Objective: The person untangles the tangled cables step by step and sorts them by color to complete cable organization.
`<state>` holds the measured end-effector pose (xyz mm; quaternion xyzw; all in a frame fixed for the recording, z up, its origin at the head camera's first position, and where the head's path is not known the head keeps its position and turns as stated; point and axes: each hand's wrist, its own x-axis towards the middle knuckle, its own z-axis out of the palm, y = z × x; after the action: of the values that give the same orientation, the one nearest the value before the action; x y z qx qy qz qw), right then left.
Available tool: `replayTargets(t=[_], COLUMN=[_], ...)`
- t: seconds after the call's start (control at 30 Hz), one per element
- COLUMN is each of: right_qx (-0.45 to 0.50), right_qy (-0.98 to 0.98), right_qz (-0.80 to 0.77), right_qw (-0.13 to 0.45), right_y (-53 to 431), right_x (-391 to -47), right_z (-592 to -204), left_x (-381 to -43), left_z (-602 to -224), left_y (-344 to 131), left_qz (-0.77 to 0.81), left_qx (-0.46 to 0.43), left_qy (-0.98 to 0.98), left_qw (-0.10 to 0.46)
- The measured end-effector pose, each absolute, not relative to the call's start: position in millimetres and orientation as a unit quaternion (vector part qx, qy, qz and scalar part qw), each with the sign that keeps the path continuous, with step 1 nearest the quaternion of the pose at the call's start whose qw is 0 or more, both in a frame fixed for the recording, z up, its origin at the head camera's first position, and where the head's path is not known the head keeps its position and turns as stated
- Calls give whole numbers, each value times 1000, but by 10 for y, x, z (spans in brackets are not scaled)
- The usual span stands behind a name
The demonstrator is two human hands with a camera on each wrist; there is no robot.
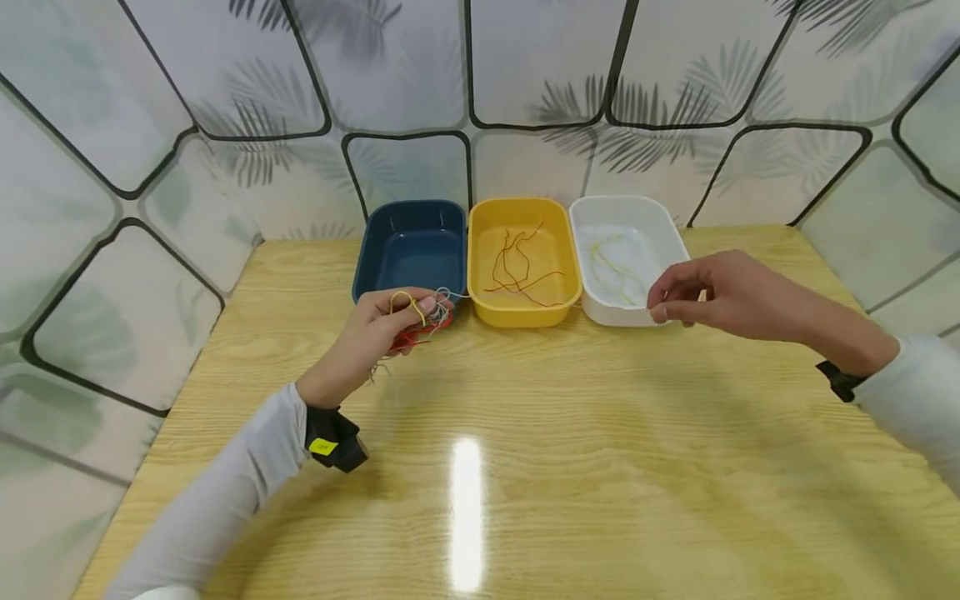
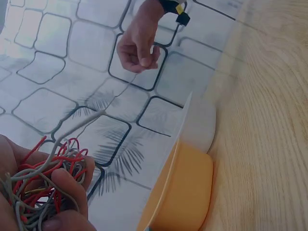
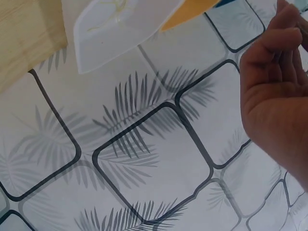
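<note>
A tangled bundle of red and grey strings (image 2: 36, 192) lies in my left hand (image 1: 367, 327), whose thumb and fingers grip it in front of the blue bin. A yellow string (image 1: 408, 302) loops over that hand's fingers. Out to the right, my right hand (image 1: 716, 293) is raised at the front right of the white bin, thumb and fingertips pinched together. In the left wrist view, a grey string (image 2: 102, 112) stretches from the bundle up to those fingertips. Only part of the right hand (image 3: 274, 82) shows at the edge of its wrist view.
Three bins stand side by side at the table's back: blue (image 1: 367, 258), yellow (image 1: 525, 317) and white (image 1: 615, 315). Several red strings (image 1: 517, 279) lie in the yellow bin, pale yellow strings (image 1: 615, 267) in the white one. A patterned wall covering (image 1: 532, 167) rises behind the wooden table (image 1: 585, 467).
</note>
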<state>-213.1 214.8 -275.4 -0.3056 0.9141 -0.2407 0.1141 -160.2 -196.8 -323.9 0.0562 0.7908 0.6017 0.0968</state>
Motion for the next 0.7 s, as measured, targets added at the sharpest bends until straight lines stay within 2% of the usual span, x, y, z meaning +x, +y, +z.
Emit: replayTargets(t=[0.23, 0.37, 0.47, 0.6, 0.7], right_qx=[-396, -390, -331, -224, -200], right_qy=[830, 803, 811, 816, 807], right_qz=[-272, -317, -392, -501, -545], right_qw=[283, 321, 281, 180, 113], right_y=[2107, 2003, 1920, 1719, 1552], right_x=[-2104, -2190, -2303, -2486, -2606], right_z=[-2658, -2590, -2487, -2275, -2163], left_x=[-1647, -1660, -1674, -1679, -1658], left_z=[-3164, -3148, -3208, -3330, -3405], left_y=[-2005, -2046, -2053, -2017, -1984], left_qz=[602, 600, 594, 572, 554], left_qx=[55, 47, 49, 72, 87], left_qy=[791, 793, 793, 796, 800], left_qw=[91, 94, 127, 182, 216])
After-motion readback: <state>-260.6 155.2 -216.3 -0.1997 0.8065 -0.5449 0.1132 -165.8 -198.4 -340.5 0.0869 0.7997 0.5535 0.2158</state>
